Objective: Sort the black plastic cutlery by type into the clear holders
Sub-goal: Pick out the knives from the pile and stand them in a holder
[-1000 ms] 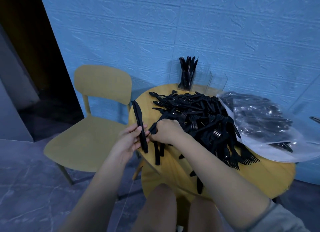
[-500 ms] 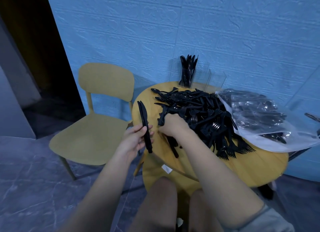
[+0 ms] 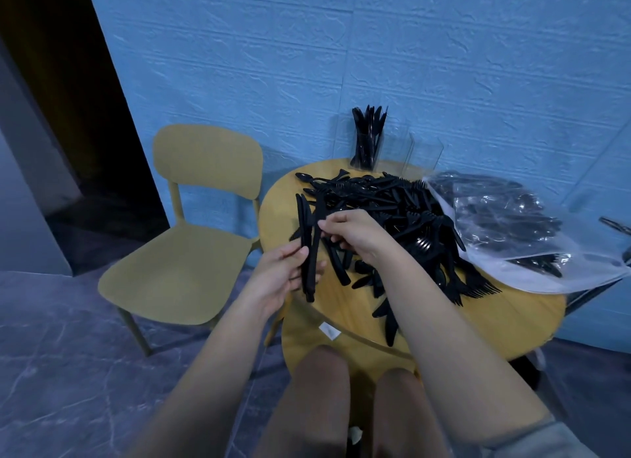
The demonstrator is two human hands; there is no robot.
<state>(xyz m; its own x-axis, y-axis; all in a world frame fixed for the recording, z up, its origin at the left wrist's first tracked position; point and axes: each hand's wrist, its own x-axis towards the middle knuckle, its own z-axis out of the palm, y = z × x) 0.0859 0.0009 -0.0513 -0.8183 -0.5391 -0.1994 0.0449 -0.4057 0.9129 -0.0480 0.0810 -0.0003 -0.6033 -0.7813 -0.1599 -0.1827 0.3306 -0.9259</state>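
Observation:
A heap of black plastic cutlery point(image 3: 392, 211) covers the round yellow table point(image 3: 505, 321). My left hand point(image 3: 285, 273) grips a small bundle of black knives point(image 3: 305, 239) upright at the table's left edge. My right hand point(image 3: 355, 232) pinches one more black knife point(image 3: 316, 249) and holds it against that bundle. At the table's far side stand clear holders point(image 3: 423, 150); the left one point(image 3: 367, 140) is full of upright black knives, while the others look empty.
A clear plastic bag point(image 3: 512, 232) with more black cutlery lies on the table's right side. A yellow chair point(image 3: 191, 239) stands to the left. A blue textured wall is right behind the table. My knees are under the near edge.
My right hand has come out of the heap with a knife and brought it to the bundle in my left hand. The left hand has risen slightly over the table edge.

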